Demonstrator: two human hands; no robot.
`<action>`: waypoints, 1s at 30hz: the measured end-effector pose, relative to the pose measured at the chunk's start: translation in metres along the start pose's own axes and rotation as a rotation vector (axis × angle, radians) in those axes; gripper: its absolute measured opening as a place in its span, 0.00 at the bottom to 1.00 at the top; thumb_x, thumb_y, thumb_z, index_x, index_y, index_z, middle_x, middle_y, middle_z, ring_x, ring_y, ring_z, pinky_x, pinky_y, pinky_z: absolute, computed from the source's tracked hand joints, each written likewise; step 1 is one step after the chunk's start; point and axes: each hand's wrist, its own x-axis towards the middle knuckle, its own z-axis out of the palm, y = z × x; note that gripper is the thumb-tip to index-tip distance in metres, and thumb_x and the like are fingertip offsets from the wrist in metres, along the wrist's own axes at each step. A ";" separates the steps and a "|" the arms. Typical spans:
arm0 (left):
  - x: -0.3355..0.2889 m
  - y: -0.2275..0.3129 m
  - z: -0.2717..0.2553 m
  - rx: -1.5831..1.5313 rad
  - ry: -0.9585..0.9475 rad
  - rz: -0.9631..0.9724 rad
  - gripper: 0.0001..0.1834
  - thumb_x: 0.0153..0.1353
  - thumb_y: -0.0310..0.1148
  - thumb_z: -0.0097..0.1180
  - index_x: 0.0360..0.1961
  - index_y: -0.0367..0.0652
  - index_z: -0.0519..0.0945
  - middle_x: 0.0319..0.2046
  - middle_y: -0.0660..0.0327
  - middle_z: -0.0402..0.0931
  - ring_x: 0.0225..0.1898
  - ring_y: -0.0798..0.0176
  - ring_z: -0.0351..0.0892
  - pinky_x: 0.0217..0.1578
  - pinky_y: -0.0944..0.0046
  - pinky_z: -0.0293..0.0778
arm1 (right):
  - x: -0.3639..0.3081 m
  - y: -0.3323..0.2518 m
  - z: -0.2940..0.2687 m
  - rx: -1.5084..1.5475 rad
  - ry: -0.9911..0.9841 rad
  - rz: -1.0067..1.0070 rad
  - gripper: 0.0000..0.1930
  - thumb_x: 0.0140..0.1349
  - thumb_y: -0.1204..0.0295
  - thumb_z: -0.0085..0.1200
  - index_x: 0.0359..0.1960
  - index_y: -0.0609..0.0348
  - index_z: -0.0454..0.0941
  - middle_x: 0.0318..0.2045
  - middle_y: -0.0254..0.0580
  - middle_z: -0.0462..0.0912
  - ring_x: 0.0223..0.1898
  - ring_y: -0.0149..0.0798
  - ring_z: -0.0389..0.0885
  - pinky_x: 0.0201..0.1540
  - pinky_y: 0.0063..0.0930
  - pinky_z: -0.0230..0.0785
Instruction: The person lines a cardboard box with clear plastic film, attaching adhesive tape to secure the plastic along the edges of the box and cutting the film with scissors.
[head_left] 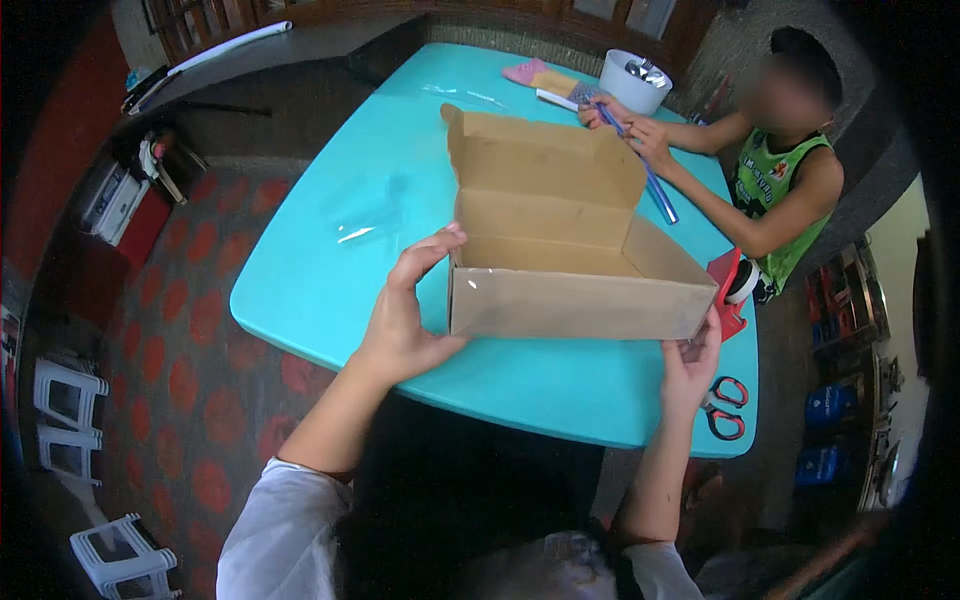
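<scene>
A brown cardboard box (pixel 585 305) with its lid raised at the back is between my two hands, over the near part of the turquoise table (pixel 300 270). I see bare cardboard inside it. My left hand (pixel 408 310) grips the box's left end, fingers at the top edge and thumb low by the front. At the lower right corner, my right hand (pixel 693 360) holds the box with its fingers partly behind and under it. Scissors (pixel 727 408) with red and black handles lie just right of my right hand. Beside the box's right end is a red tape dispenser (pixel 733 290).
Across the table at the right, a person in a green sleeveless shirt (pixel 785 190) holds a blue rolled tube (pixel 655 190). A white bucket (pixel 635 82) with metal utensils stands near the far edge. Clear plastic (pixel 360 232) lies left of the box. White stools (pixel 125 555) stand on the floor.
</scene>
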 end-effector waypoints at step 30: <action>-0.077 0.020 -0.006 -1.320 0.027 -0.753 0.17 0.70 0.40 0.49 0.49 0.38 0.65 0.32 0.60 0.67 0.34 0.62 0.76 0.38 0.62 0.74 | -0.028 -0.143 0.144 -0.724 -0.679 0.305 0.18 0.52 0.76 0.61 0.46 0.69 0.80 0.25 0.52 0.83 0.29 0.46 0.84 0.37 0.36 0.76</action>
